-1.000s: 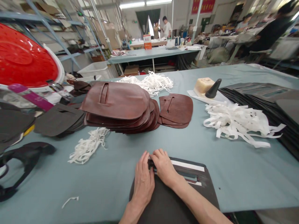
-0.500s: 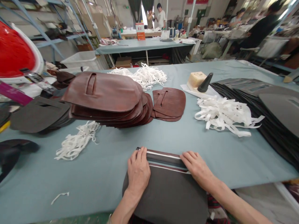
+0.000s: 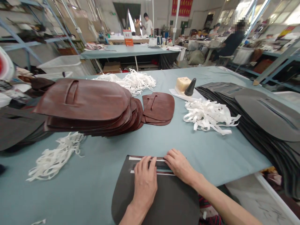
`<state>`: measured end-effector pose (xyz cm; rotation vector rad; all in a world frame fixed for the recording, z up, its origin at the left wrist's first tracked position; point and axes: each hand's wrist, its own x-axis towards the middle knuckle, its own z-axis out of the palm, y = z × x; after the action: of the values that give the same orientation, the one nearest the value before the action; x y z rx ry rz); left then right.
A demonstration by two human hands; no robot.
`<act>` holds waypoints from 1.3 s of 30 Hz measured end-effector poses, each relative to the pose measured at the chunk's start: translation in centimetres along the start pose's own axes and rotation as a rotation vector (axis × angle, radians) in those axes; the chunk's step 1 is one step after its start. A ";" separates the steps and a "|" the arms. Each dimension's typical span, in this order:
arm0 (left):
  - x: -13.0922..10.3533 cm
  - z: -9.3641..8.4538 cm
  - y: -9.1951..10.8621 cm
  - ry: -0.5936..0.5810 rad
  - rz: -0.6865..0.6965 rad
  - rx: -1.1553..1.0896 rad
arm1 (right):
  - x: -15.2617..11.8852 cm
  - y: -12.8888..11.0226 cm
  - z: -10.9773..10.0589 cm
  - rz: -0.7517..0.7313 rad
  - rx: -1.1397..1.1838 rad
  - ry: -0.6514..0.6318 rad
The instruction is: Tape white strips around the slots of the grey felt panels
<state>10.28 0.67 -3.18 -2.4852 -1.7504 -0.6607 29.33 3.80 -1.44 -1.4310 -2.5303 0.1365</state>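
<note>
Blue-green table point(image 3: 100, 165), workshop behind. Dark panel point(image 3: 174, 198) directly under both hands, at the near edge. Left hand point(image 3: 145, 179) open, palm down, fingers slightly bent, resting on the panel, nothing grasped. Right hand point(image 3: 180, 165) half-curled at the far right part; from where I stand, can't tell if it pinches. Brown stack point(image 3: 86, 104) beyond, left of the grip; white strips point(image 3: 207, 115) beyond, right.

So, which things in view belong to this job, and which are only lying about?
Belonging:
grey panel under left hand and right hand
its white strips
probably: loose white strips, grey stack, brown stack

Lying about, apparently:
orange-white box
white bin
</note>
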 end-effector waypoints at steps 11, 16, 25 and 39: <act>-0.6 0.7 1.0 0.004 -0.049 0.008 | 1.9 -0.6 0.1 -0.127 -0.124 -0.085; -1.0 0.9 1.0 -0.023 -0.007 0.027 | 2.8 -1.2 0.5 -0.098 -0.177 -0.147; -0.9 0.7 1.3 -0.011 -0.020 0.024 | 3.8 -1.0 0.7 0.015 0.039 -0.103; -0.6 0.6 1.5 -0.049 -0.067 0.049 | -1.9 1.3 -0.2 0.082 -0.035 -0.033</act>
<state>11.71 -0.30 -3.66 -2.4414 -1.8503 -0.5581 31.35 2.83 -1.80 -1.5592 -2.5128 0.1314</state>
